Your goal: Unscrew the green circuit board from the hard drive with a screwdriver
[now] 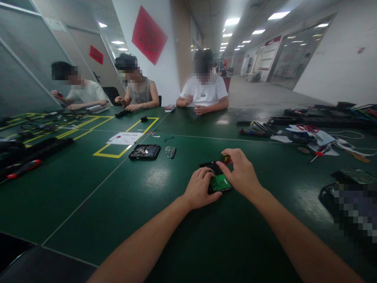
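A hard drive (220,183) with its green circuit board facing up lies on the green table. My left hand (200,188) grips it from the left, fingers curled over the far side and thumb along the near edge. Above its right side my right hand (240,171) is closed in a pinch between thumb and forefinger. Held there is a small dark piece with a yellow mark (225,158), too small to name. A black flat part (213,167) sits just beyond the circuit board, partly covered by my left fingers.
Farther left lie an opened black casing (144,152) and a small circuit board (170,152). Red-handled screwdrivers (25,169), cables and gloves (312,135) lie toward both sides. Across the table sit three people, one in a white shirt (204,92).
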Demonstrator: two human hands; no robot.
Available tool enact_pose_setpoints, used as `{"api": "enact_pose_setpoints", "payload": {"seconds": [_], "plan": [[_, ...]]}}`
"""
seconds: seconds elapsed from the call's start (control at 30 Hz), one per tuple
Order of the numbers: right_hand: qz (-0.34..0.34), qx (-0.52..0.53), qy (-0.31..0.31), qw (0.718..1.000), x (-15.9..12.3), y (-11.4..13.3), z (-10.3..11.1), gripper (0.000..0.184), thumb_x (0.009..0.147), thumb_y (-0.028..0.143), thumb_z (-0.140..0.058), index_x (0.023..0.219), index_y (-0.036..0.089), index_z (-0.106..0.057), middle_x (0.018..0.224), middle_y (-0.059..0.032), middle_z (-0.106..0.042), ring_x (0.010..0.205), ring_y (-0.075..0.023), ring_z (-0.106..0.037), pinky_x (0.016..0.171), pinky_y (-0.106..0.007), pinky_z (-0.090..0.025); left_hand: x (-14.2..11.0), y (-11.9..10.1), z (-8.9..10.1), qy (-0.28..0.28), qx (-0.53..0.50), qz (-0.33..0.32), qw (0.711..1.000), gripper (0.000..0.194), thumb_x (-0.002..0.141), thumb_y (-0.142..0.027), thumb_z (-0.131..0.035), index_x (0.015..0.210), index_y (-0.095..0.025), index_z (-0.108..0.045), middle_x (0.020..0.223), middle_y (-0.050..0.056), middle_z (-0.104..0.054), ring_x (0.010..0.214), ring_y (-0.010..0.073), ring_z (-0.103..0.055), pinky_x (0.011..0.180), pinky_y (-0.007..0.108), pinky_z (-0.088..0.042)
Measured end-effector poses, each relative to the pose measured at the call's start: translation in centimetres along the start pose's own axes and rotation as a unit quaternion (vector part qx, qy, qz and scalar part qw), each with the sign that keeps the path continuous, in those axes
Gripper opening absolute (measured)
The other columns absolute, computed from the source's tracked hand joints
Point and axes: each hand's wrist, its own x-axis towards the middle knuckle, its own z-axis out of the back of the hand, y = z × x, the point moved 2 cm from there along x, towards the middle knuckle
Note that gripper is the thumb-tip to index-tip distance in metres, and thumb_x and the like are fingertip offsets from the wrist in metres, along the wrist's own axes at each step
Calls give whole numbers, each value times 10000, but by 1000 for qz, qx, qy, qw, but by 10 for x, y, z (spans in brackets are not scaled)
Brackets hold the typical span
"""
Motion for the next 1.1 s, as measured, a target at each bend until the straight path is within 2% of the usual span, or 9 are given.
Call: {"api": "enact_pose_setpoints", "payload": {"seconds": [0.17,0.27,0.4,0.5,0.67,0.77,0.87,1.0,1.1], "plan": [[-41,108,12,993,1,-13,1,348,945,225,-652,1256,251,-499,1114,-80,-671,907,-241,-732,871,-450,-611,0,0,0,3,4,0,1000,599,789,-529,-786,1258,-221,-575,1395,134,-569,1351,348,-516,1180,545,-397],[-37,136,14,990,0,-13,-1,364,943,252,-672,1265,253,-502,1121,-81,-663,936,-242,-730,867,-442,-619,0,-1,1,2,3,1,1000,590,790,-526,-784,1252,-221,-577,1388,133,-573,1350,348,-517,1177,544,-400],[4,59,-19,998,1,-9,1,325,944,308,-692,1229,240,-550,1190,-124,-597,1023,-282,-687,854,-462,-617,1,-2,2,5,1,-3,1000,584,793,-517,-782,1250,-219,-574,1381,137,-575,1347,348,-519,1176,547,-399],[30,2,-45,999,1,-7,4,291,956,328,-684,1206,233,-567,1169,-134,-603,1046,-305,-674,871,-486,-602,1,-2,2,7,-4,0,1000,586,789,-509,-788,1252,-222,-570,1381,136,-576,1345,346,-519,1175,553,-397],[-9,3,-84,996,-1,-11,4,235,955,302,-679,1152,227,-575,1096,-105,-665,889,-250,-722,801,-424,-615,1,-2,1,8,-4,1,1000,588,788,-504,-791,1259,-231,-569,1385,133,-577,1343,346,-523,1172,557,-399],[-29,42,-72,996,-1,-12,1,283,934,261,-683,1189,237,-564,1061,-71,-704,847,-222,-738,794,-387,-618,1,-3,1,5,-1,-1,1000,584,789,-502,-790,1257,-228,-572,1386,134,-577,1352,346,-517,1178,552,-398],[-7,50,-53,997,0,-9,1,267,947,241,-644,1201,237,-562,1083,-77,-710,890,-229,-740,825,-393,-613,1,-3,0,3,5,-2,1000,578,795,-503,-783,1254,-225,-571,1390,136,-572,1353,346,-515,1178,551,-400],[12,-10,-59,998,1,-9,5,244,955,306,-646,1172,223,-571,1124,-123,-666,938,-271,-710,812,-431,-596,1,-2,0,7,7,-2,1000,581,798,-504,-780,1257,-217,-568,1385,135,-574,1346,340,-516,1180,543,-398],[-2,-55,-55,997,2,-9,8,228,949,328,-650,1132,216,-573,1088,-121,-655,886,-273,-697,757,-419,-580,1,-1,-1,6,7,-3,1000,585,796,-506,-782,1256,-217,-566,1382,132,-576,1344,338,-516,1181,540,-395]]}}
